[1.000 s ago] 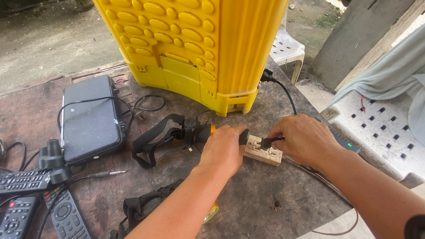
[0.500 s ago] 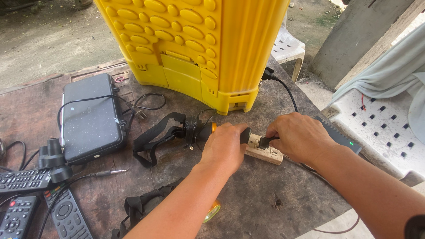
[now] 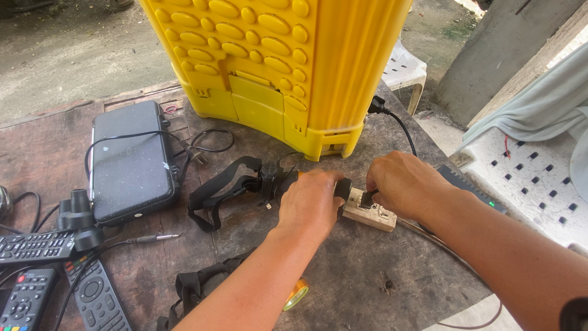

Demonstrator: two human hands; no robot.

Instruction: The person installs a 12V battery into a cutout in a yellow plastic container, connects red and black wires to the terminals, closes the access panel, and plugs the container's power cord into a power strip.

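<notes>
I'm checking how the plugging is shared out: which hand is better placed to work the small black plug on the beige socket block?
Right hand: its fingertips already pinch the small black plug above the beige socket block. The left hand lies beside the block.

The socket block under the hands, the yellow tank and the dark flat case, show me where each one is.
socket block (image 3: 372, 216), head view, bare top face.
yellow tank (image 3: 343, 61), head view, smooth right wall.
dark flat case (image 3: 130, 165), head view, middle of its lid.

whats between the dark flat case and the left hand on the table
In the head view, a black strap with a small black lamp unit lies between the dark case and the left hand.
</notes>
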